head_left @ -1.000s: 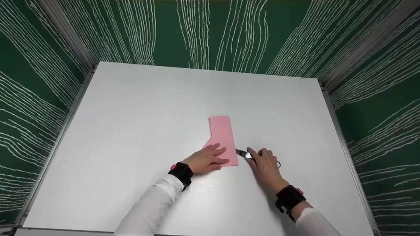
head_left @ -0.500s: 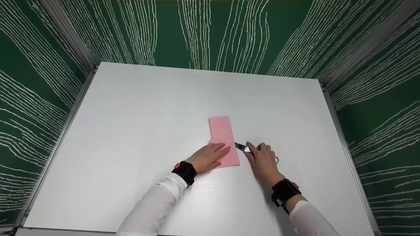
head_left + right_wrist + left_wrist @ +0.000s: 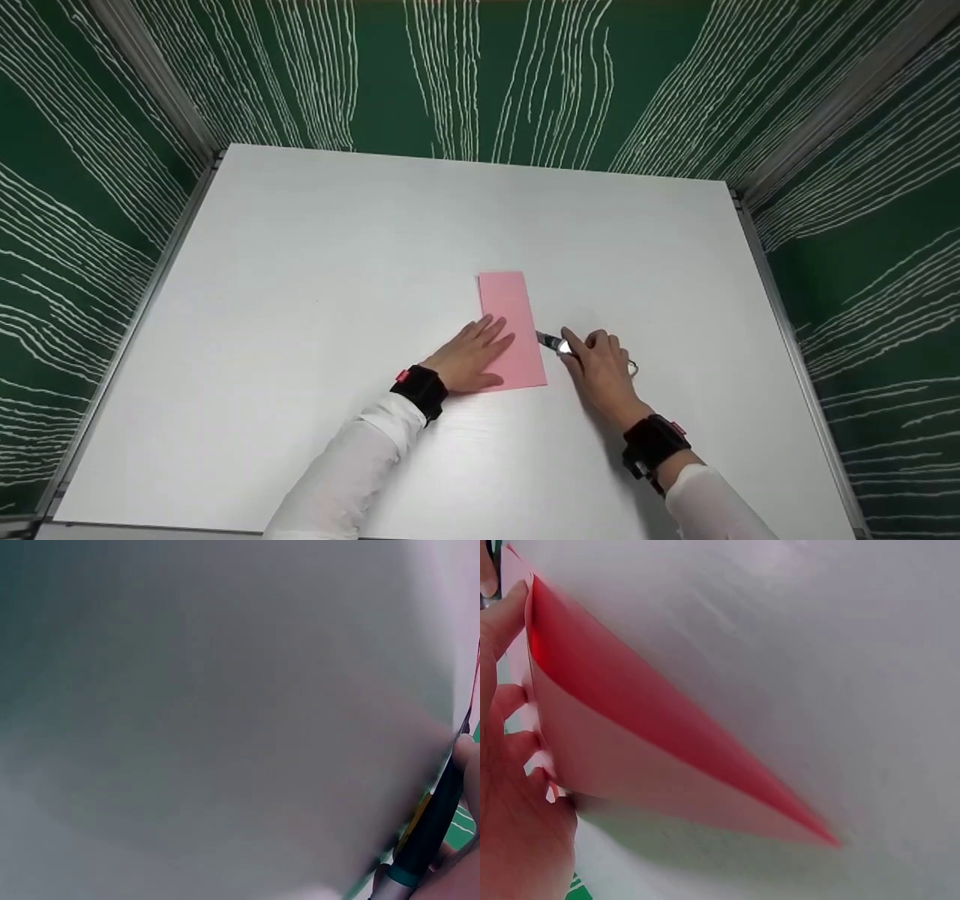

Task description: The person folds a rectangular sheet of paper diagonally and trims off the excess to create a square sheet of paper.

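Note:
A folded pink sheet of paper (image 3: pixel 516 315) lies near the middle of the white table. My left hand (image 3: pixel 471 356) rests on its left side with fingers spread. The left wrist view shows the paper's loose part (image 3: pixel 652 742) bulging open below the palm, with a gap between its layers. In my right hand (image 3: pixel 606 371) I grip a knife (image 3: pixel 553 344), its dark blade pointing left at the paper's right folded edge. The blade's tip is hidden at that edge. Its black handle (image 3: pixel 431 825) shows at the lower right of the right wrist view, partly covered by fingers.
The white tabletop (image 3: pixel 337 225) reaches out on all sides of the paper. Green walls (image 3: pixel 390 82) with white wavy lines enclose the back and both sides, joined by grey metal posts (image 3: pixel 154 71). Black wrist cameras (image 3: pixel 655 448) sit on both forearms.
The paper has slid slightly toward me. My left hand shifted over it and covers the flap that stuck out on the left. The right hand and knife moved slightly away from me along the edge.

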A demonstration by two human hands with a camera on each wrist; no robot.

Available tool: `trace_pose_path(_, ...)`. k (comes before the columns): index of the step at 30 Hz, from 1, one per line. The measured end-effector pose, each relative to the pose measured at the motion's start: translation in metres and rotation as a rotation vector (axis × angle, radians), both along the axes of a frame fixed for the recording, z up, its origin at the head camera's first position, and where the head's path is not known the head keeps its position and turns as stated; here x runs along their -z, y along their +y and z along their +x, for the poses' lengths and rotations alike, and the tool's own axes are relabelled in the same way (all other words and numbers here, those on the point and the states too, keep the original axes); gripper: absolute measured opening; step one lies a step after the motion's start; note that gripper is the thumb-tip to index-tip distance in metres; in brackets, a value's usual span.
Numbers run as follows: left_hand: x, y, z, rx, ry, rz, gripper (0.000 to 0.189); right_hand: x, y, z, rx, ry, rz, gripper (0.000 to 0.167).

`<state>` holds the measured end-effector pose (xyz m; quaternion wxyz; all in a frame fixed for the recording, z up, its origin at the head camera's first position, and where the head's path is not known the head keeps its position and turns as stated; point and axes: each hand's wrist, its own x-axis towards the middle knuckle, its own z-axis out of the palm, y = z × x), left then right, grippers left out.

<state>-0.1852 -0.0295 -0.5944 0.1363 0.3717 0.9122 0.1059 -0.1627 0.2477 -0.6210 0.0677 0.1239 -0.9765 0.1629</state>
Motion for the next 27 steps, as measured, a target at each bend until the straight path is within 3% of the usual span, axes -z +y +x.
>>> trace_pose_path(9, 0.001, 0.000, 0.000, -0.012, -0.034, 0.003, 0.075, 0.000, -0.002, -0.002, 0.013, -0.015, -0.016, 0.043)
trace_pose_path(27, -0.006, -0.002, -0.001, 0.045, -0.012, 0.022, 0.074, -0.004, -0.004, -0.011, 0.053, -0.036, -0.023, 0.044)
